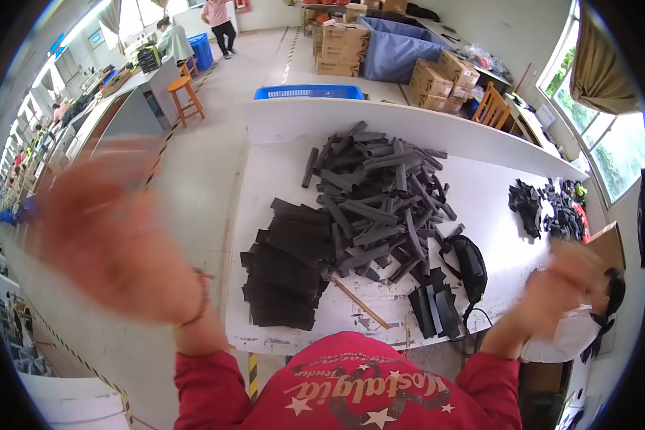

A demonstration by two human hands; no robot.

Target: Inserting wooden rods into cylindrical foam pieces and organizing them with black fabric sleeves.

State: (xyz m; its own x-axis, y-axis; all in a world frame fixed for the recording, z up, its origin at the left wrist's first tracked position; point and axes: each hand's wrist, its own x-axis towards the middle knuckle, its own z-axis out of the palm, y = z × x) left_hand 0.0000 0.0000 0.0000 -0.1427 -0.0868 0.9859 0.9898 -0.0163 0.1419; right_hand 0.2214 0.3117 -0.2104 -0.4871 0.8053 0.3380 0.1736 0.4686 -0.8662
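Observation:
Both my hands are raised high and close to the camera, out to the sides of the white table [473, 197]. My left hand [115, 244], with a thin band at the wrist, is smeared by motion, so its fingers cannot be made out. Blur also hides the fingers of my right hand [562, 287]. On the table lies a heap of dark grey curled strips [380, 193]. Left of it is a stack of flat black pieces [287, 265]. A thin wooden stick [362, 304] rests near the front edge, with a few flat dark pieces [435, 307] to its right.
A black pouch with a strap [469, 269] lies right of the heap. Black items [552, 208] sit at the table's right end, near a seated person [566, 337]. A low white panel [408, 129] borders the far side; a blue crate [308, 92] and cardboard boxes [344, 46] stand beyond.

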